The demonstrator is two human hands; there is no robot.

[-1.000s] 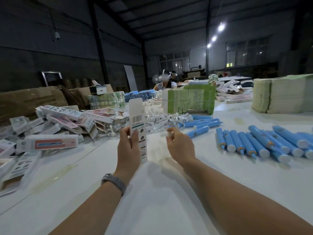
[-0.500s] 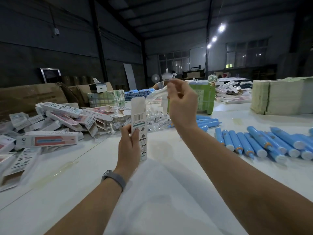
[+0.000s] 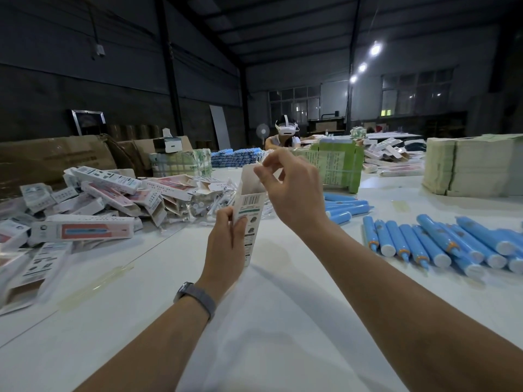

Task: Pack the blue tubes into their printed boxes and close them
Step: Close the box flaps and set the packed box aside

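Now the right hand (image 3: 288,190) has come back from the pile and up to the open top of the tall white printed box (image 3: 250,219), which sits in the middle of the frame. It pinches a small clear plastic packet (image 3: 264,159) between thumb and finger, right at the box's mouth. What is inside the packet is too small to tell. The left hand (image 3: 226,247) grips the box low down, fingers curled round it, and holds it upright with its top flap still open.

I cannot see a blue tube inside this box, so it may still need one. Then the flap has to be shut.

Lots of work is left. A row of blue plastic tubes with white caps (image 3: 441,241) lies at the right of the frame on the white table (image 3: 283,321), and a few more blue tubes (image 3: 345,207) lie just behind the right arm. At the left is a heap of white and pink printed boxes (image 3: 96,205); some of them look shut, some open. Stacks of flat green cardboard (image 3: 469,165) wait at the upper right. Another person with a white headset (image 3: 285,130) works far back.
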